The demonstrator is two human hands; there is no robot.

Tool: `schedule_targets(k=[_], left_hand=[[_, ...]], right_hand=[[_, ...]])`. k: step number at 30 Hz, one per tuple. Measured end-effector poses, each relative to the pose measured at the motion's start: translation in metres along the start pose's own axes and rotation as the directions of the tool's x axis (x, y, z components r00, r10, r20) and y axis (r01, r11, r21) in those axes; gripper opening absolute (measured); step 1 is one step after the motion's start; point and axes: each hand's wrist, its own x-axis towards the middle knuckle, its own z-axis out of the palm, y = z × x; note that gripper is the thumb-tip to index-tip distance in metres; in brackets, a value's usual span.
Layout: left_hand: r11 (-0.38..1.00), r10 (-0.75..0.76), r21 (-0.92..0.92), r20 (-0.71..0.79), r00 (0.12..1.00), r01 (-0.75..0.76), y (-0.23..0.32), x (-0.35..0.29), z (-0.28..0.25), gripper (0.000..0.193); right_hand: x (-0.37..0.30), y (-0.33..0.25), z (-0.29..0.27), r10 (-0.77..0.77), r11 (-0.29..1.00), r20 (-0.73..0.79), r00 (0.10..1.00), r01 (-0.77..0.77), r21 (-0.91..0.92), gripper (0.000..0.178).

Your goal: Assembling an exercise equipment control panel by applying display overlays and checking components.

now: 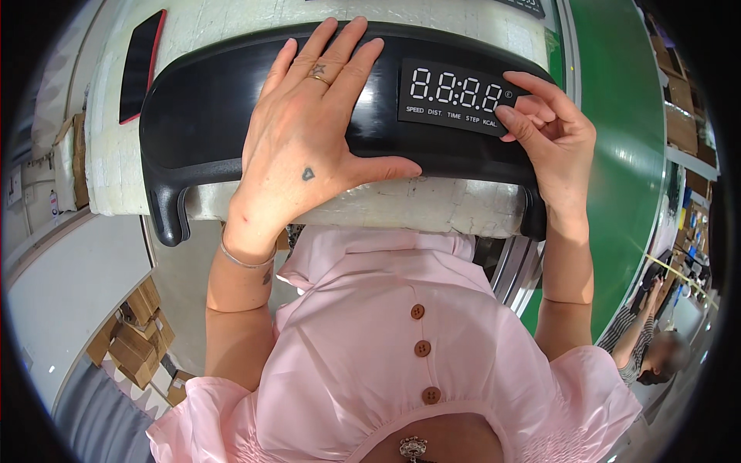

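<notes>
A long, glossy black plastic console cover (204, 116) lies across the work surface in front of me, with a short leg at each end. My left hand (297, 135) rests flat on its middle, fingers spread and thumb pointing right. On the cover's right half is a thin dark display panel (448, 116) with white digit shapes and small lettering, tilted slightly down to the right. The thumb and fingers of my right hand (559, 147) pinch this panel at its right end. Whether the panel's underside touches the cover all along cannot be made out.
Plastic wrap covers the pale work surface (494, 212). A flat black slab with a red edge (143, 68) lies at the far left. A green surface (617, 147) runs along the right. Cardboard boxes (139, 343) stand at lower left; another person (644, 347) is at far right.
</notes>
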Motion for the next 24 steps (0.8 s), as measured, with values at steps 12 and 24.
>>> schedule_targets(k=[12,24], left_hand=[[1.0,-0.003,0.029,0.002,1.0,0.003,0.0063,0.0023,-0.0006,0.098],[0.999,-0.007,0.048,-0.003,1.0,0.007,0.0088,0.0046,-0.002,0.098]], right_hand=[[-0.0005,0.002,-0.0001,-0.009,1.0,0.01,1.0,0.009,-0.025,0.034],[0.0008,0.0003,0.0014,0.003,1.0,0.008,1.0,-0.003,-0.017,0.035]])
